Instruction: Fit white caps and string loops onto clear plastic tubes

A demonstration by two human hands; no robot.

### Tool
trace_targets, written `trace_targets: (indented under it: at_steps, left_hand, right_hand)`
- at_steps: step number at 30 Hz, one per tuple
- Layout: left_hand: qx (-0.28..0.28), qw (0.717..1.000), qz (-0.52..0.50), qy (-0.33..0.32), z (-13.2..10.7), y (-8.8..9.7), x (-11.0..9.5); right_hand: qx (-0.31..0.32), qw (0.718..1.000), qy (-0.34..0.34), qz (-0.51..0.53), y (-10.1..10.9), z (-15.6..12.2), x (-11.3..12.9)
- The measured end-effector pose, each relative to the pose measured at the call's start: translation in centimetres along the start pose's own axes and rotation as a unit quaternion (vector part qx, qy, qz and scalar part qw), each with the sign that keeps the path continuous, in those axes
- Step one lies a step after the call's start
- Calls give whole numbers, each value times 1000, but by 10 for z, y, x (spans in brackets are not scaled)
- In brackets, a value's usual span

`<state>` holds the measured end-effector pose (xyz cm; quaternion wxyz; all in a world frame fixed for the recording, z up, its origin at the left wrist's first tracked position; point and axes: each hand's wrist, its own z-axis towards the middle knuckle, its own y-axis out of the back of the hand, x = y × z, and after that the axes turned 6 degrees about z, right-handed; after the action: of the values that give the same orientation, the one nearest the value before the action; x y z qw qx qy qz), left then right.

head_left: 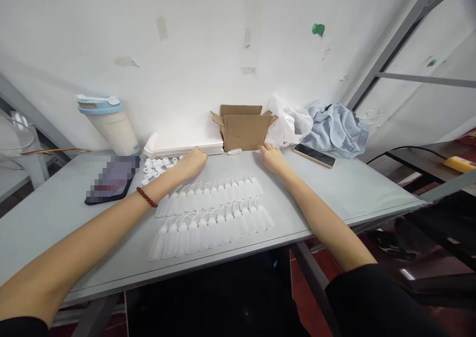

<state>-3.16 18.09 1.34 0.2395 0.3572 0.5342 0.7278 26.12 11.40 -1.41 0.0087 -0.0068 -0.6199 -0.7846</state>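
My left hand (195, 162) is closed, its fingers curled near the front edge of a stack of white sheets or trays (178, 147); what it holds, if anything, is hidden. Beside that wrist lies a pile of small white caps (158, 166). My right hand (274, 158) has its fingers bent together by the right front corner of an open cardboard box (243, 131). A small pale bit shows at those fingertips, too small to name. Between my arms, two rows of translucent white plastic pieces with thin loops (211, 229) lie on the grey table (320, 198).
At the left stand a cream tumbler with a blue lid (111, 124) and a dark phone (113, 178). A small clear piece (234, 151) lies before the box. Toward the right are a white plastic bag (288, 124), another phone (314, 155) and a crumpled blue cloth (336, 129).
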Motion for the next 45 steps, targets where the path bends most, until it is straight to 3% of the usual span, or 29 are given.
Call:
trace_targets:
  at_steps: [8,14,17,21,25,29,32,45]
  left_hand:
    - [-15,998,-50,36,-1,4,0]
    - [-58,980,-161,98,-14,36,-14]
    - [-84,899,-401,157,-32,57,-25]
    - [-76,794,-567,206,-55,66,-39]
    - [-74,697,-673,235,-69,57,-48]
    - [-77,641,-723,244,-73,49,-53]
    - [-73,625,-739,240,-74,48,-57]
    - [-75,618,-746,238,-75,43,-66]
  right_hand:
    - [24,999,-28,20,4,-1,-1]
    - [7,996,-21,87,18,-7,0]
    - [-42,989,14,142,30,-14,15]
    - [-158,908,127,367,42,-32,51]
    - [-118,860,184,460,45,-52,87]
    - [-109,850,228,463,42,-62,104]
    - [-114,852,256,443,38,-64,107]
    - [-101,856,305,404,37,-67,110]
